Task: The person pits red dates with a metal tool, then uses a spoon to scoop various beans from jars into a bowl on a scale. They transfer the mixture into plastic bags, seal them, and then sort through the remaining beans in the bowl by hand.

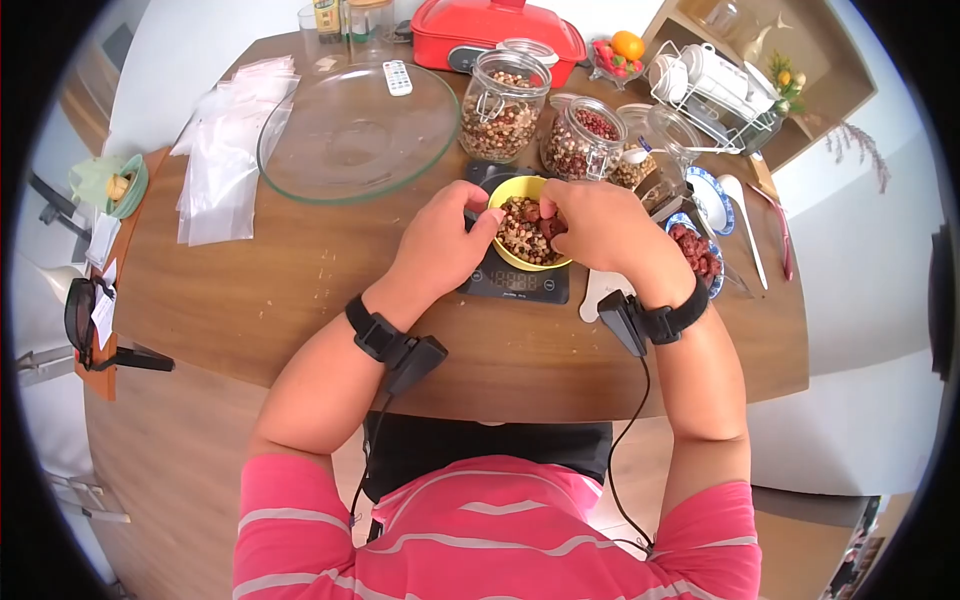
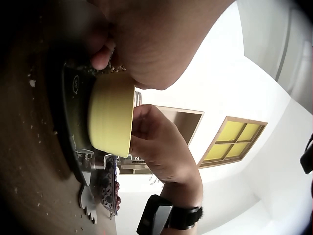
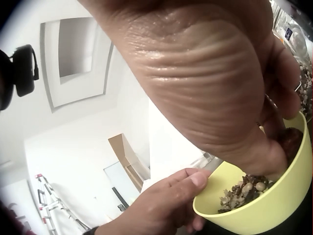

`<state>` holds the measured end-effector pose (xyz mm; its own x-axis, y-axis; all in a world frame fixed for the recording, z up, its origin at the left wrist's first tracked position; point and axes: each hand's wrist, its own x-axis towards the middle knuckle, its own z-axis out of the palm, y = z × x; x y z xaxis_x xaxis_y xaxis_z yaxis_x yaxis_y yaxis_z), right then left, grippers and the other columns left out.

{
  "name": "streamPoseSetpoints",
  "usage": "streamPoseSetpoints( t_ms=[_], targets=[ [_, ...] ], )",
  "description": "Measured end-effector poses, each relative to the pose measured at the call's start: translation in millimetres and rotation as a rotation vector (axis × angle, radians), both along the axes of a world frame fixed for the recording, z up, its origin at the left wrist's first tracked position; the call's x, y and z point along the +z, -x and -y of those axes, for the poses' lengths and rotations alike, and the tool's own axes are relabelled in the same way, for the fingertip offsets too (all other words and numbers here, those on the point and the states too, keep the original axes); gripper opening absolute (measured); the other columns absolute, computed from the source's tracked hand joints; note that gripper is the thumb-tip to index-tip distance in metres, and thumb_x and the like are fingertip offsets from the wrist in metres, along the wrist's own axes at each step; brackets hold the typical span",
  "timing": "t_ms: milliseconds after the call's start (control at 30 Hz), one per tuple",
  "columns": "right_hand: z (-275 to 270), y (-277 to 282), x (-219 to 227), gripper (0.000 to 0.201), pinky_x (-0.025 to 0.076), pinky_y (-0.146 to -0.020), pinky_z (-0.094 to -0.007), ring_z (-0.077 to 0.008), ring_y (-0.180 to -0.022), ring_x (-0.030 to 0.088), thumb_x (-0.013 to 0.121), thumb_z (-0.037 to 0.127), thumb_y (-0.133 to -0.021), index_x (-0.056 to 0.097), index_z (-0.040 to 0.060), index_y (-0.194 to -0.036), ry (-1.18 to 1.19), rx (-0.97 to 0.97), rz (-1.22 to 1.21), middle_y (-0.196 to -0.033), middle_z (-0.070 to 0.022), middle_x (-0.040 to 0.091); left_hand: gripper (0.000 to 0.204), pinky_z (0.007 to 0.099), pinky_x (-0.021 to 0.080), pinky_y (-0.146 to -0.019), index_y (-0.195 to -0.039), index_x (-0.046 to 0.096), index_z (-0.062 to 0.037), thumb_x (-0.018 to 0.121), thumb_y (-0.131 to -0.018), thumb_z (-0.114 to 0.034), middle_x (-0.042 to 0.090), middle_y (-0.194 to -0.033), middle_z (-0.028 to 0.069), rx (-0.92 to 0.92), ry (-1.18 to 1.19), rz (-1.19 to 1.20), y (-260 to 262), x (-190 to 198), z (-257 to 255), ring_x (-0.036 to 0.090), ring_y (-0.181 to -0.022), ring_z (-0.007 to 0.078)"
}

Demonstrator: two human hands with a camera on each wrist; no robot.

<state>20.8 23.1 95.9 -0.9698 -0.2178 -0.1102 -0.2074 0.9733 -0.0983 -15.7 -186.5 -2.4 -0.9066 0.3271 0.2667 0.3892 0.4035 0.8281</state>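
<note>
A yellow bowl [image 1: 518,263] of mixed beans and grains, with dark red dates on top, stands on a black kitchen scale [image 1: 515,284]. The left hand [image 1: 440,240] holds the bowl's left side, its thumb at the rim in the right wrist view. From the right, the right hand [image 1: 605,228] reaches over the rim, thumb and fingers pinching a dark red date [image 3: 292,142] inside the bowl [image 3: 254,215]. The left wrist view shows the bowl's outer wall [image 2: 111,115] upright, with the right hand [image 2: 164,144] at its far side.
Glass jars of beans [image 1: 497,125] stand behind the scale. A patterned dish of dates [image 1: 697,252], a white spoon [image 1: 745,230] and a dish rack [image 1: 710,90] are right. Leftward lie a large glass plate [image 1: 350,135], plastic bags [image 1: 220,170] and a remote [image 1: 397,78]; a red cooker [image 1: 480,30] is behind.
</note>
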Motion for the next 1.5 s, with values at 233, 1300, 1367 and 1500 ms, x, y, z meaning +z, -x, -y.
streamPoseSetpoints(
  t_ms=[233, 1300, 1367, 1500],
  targets=[
    [-7.6, -6.6, -16.6, 0.023, 0.055, -0.077, -0.0497, -0.0390, -0.091, 0.071, 0.068, 0.010, -0.082, 0.065, 0.0078, -0.105, 0.185, 0.124, -0.261, -0.087, -0.0170, 0.073, 0.034, 0.0334, 0.054, -0.075, -0.119, 0.063, -0.0014, 0.067, -0.099, -0.028, 0.072, -0.107, 0.0113, -0.005, 0.001, 0.032, 1.0, -2.0, -1.3, 0.067, -0.077, 0.0167],
    [-194.4, -112.0, -17.2, 0.036, 0.055, -0.077, -0.0344, -0.0198, -0.085, 0.070, 0.078, 0.027, -0.087, 0.064, -0.0008, -0.105, 0.379, -0.767, -0.612, -0.094, -0.0117, 0.073, 0.047, 0.0270, 0.054, -0.056, -0.136, 0.055, 0.0012, 0.065, -0.099, -0.026, 0.069, -0.125, 0.0144, -0.099, -0.096, 0.490, -4.9, 22.4, -10.9, 0.073, -0.071, 0.0148],
    [-200.9, -103.8, -28.7, 0.037, 0.055, -0.077, -0.0368, -0.0225, -0.085, 0.071, 0.078, 0.028, -0.086, 0.065, -0.0005, -0.106, 0.375, -0.795, -0.492, -0.093, -0.0123, 0.073, 0.046, 0.0271, 0.054, -0.057, -0.136, 0.054, 0.0013, 0.064, -0.098, -0.022, 0.069, -0.124, 0.0143, -0.102, -0.100, 0.480, -4.1, 19.0, -10.9, 0.073, -0.072, 0.0148],
    [-205.6, -98.2, -38.9, 0.038, 0.056, -0.078, -0.0406, -0.0294, -0.085, 0.072, 0.078, 0.029, -0.085, 0.065, 0.0025, -0.109, 0.246, -0.793, -0.397, -0.092, -0.0138, 0.074, 0.044, 0.0269, 0.054, -0.058, -0.135, 0.050, 0.0004, 0.061, -0.094, -0.011, 0.068, -0.121, 0.0140, -0.138, -0.131, 0.427, -5.5, 14.9, -7.5, 0.070, -0.074, 0.0137]
  ],
)
